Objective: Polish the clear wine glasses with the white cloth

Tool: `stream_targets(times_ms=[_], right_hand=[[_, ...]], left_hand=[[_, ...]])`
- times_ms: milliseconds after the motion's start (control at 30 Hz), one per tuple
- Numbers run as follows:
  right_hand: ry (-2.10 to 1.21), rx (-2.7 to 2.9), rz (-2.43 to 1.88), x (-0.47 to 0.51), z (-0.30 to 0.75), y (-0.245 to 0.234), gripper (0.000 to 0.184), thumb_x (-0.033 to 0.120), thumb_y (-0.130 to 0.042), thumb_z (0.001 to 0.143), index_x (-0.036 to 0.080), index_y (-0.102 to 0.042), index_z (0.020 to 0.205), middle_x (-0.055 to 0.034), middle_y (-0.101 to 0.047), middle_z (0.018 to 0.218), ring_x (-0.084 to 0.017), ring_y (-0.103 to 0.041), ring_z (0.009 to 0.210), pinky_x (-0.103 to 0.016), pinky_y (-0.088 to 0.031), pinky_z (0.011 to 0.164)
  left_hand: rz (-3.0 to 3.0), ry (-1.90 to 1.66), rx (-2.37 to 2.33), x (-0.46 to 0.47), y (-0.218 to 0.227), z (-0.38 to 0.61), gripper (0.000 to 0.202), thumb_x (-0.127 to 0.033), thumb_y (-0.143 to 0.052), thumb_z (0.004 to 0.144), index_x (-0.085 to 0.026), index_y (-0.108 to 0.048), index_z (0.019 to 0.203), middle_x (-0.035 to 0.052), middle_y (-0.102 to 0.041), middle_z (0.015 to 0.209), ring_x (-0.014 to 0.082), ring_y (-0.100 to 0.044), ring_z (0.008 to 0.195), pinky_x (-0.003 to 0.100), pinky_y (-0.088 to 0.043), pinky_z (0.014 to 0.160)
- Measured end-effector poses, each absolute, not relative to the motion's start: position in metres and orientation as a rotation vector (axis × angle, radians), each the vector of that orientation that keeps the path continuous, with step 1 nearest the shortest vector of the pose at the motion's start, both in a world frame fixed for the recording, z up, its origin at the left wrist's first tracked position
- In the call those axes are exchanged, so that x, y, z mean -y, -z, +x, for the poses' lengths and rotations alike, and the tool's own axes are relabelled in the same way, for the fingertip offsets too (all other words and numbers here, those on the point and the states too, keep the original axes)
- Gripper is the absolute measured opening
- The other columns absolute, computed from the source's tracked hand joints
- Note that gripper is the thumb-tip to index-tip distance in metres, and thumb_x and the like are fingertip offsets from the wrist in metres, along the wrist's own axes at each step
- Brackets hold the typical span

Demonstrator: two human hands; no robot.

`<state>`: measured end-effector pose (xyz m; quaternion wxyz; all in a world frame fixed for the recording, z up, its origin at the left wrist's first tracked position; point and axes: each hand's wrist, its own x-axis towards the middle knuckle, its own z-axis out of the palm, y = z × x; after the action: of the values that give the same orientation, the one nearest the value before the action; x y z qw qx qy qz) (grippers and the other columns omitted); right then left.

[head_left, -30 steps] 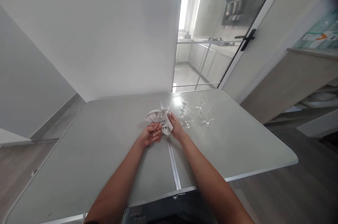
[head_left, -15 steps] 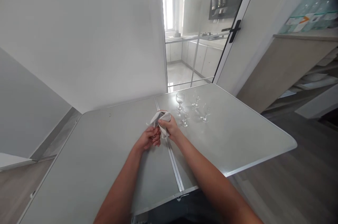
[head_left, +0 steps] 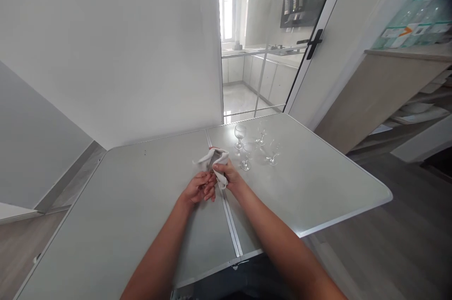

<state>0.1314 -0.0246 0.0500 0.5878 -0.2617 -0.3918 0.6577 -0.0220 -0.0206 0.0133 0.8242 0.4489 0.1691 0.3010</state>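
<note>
A white cloth (head_left: 220,154) is bunched in my right hand (head_left: 230,174), the thumb pressing on its near side and the fingers behind it. Just left of it, my left hand (head_left: 200,188) is closed with bent fingers, palm turned up, on the stem or foot of a wine glass that hardly shows. The cloth seems to wrap the glass's bowl, which is hidden. Both hands are close together above the table's seam. Beyond my right hand, several clear stemmed glasses stand upright, among them a nearer wine glass (head_left: 246,164) and a farther wine glass (head_left: 240,133).
The pale table (head_left: 141,206) has a metal seam and a raised edge strip. It meets a white wall (head_left: 141,45) and a glass door (head_left: 261,69) with a black handle (head_left: 314,44). At right, wrapped bottles (head_left: 406,27) stand on a wooden shelf unit (head_left: 374,88).
The cloth has shifted in my right hand, with its loose corner reaching farther left. My left fingers have turned slightly. The standing glasses keep their places on the table.
</note>
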Motion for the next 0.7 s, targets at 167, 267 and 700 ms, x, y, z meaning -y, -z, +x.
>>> stream_targets(times_ms=[167, 267, 700], right_hand=[[-1.336, 0.881, -0.755, 0.021, 0.124, -0.050, 0.051, 0.040, -0.081, 0.061, 0.023, -0.062, 0.106, -0.0026, -0.065, 0.093, -0.018, -0.060, 0.077, -0.028, -0.051, 0.065], [-0.941, 0.887, -1.004, 0.025, 0.119, -0.055, 0.048, 0.035, -0.080, 0.063, 0.023, -0.063, 0.106, -0.0013, -0.066, 0.093, -0.018, -0.059, 0.079, -0.029, -0.051, 0.071], [-1.457, 0.833, -0.635, 0.007, 0.143, -0.035, 0.049, 0.067, -0.070, 0.072, 0.023, -0.060, 0.092, -0.0037, -0.065, 0.081, -0.022, -0.066, 0.074, -0.035, -0.054, 0.064]], left_hand=[[1.138, -0.687, -0.519, 0.013, -0.011, -0.026, 0.037, -0.048, -0.063, 0.087, -0.019, -0.049, 0.070, -0.0055, -0.044, 0.046, 0.0131, -0.045, 0.036, 0.030, -0.046, 0.049], [1.552, -0.929, -0.912, 0.013, -0.009, -0.018, 0.016, -0.029, -0.068, 0.080, -0.019, -0.056, 0.074, 0.0012, -0.058, 0.059, 0.0165, -0.054, 0.053, 0.027, -0.041, 0.057], [1.422, -0.715, -0.560, 0.013, -0.008, -0.016, 0.035, -0.050, -0.064, 0.089, -0.016, -0.057, 0.080, -0.0017, -0.055, 0.048, 0.0149, -0.056, 0.042, 0.025, -0.041, 0.050]])
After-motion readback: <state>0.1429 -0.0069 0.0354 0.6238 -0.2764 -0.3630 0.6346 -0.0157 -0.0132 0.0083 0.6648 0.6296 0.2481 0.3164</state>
